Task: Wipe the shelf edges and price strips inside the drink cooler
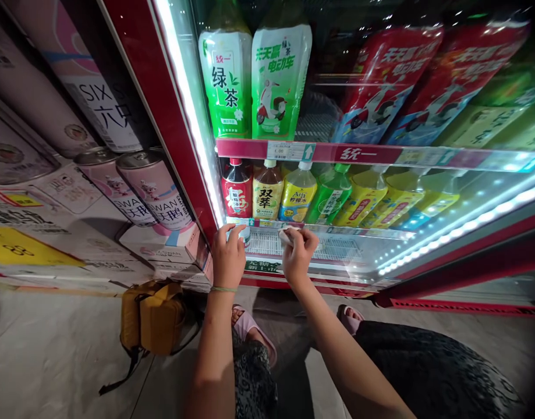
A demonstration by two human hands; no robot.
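Note:
My left hand (229, 259) reaches to the front edge of the lower bottle shelf (350, 231), its fingers bent and apart at the price strip below a red-labelled bottle (237, 195). Nothing shows in its grasp. Along the same edge, my right hand (299, 253) pinches a crumpled white piece, like a tissue or cloth (289, 235). This hand is just below a yellow and blue lemon drink bottle (299, 195). Between the two hands, above the edge, stands a bottle with a cream label (268, 195).
Large green tea bottles (227, 87) and red-labelled bottles (392, 81) fill the upper shelf (328, 152). A wire rack (332, 247) lies below. Pink cans (156, 189) on cartons stand left of the lit cooler frame. A mustard backpack (156, 317) sits on the floor.

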